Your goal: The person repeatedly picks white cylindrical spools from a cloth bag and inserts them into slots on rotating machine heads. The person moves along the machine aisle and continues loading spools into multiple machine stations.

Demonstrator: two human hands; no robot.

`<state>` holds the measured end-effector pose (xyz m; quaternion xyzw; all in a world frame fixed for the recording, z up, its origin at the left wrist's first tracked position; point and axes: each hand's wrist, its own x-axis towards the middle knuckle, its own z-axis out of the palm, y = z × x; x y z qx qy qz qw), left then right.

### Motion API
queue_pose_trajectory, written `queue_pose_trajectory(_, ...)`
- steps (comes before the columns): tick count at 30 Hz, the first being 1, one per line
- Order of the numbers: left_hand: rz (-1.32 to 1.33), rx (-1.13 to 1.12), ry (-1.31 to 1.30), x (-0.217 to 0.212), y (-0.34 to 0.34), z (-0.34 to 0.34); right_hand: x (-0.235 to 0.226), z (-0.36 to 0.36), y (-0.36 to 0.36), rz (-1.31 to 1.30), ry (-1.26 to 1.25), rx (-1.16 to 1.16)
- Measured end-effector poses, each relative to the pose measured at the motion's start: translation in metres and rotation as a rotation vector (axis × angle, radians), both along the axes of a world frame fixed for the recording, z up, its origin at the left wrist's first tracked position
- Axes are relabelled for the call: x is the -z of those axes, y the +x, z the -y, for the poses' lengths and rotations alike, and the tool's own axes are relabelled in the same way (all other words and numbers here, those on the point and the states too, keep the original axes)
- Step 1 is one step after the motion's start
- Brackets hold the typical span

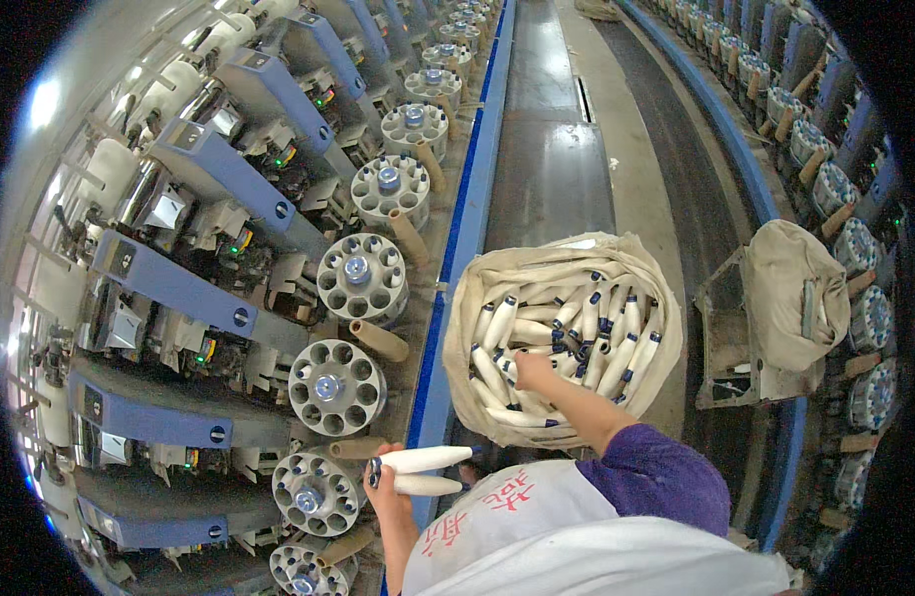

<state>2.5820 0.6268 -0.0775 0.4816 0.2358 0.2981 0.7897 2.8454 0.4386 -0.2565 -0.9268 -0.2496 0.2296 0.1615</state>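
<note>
My left hand (380, 482) is closed around the dark blue ends of yarn bobbins (423, 459); two white ones show, pointing right. It is beside the winding machine, close to a round magazine (316, 495) with open pockets. Inside a big cloth-lined bag (460, 397) lie many loose white bobbins (616, 364) with dark blue ends. Over there my right hand (533, 371) reaches down among them, fingers curled. What those fingers grip is hidden between the bobbins.
A row of winding units with blue housings (169, 407) and round magazines (358, 270) runs along the left. Brown paper cones (380, 341) stick out between them. A blue rail (456, 268) edges the machine. On the right stands a cart with a cloth sack (790, 288).
</note>
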Motion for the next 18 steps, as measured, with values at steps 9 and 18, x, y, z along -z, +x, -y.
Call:
queue_pose_trajectory(9, 0.274, 0.501, 0.139, -0.031, 0.01, -0.029, -0.192, -0.046, -0.07, -0.232, 0.724, -0.548)
queue_pose_trajectory(18, 0.535, 0.5, 0.042, -0.027, -0.019, -0.093, -0.233, -0.099, -0.125, -0.609, 1.209, 0.201)
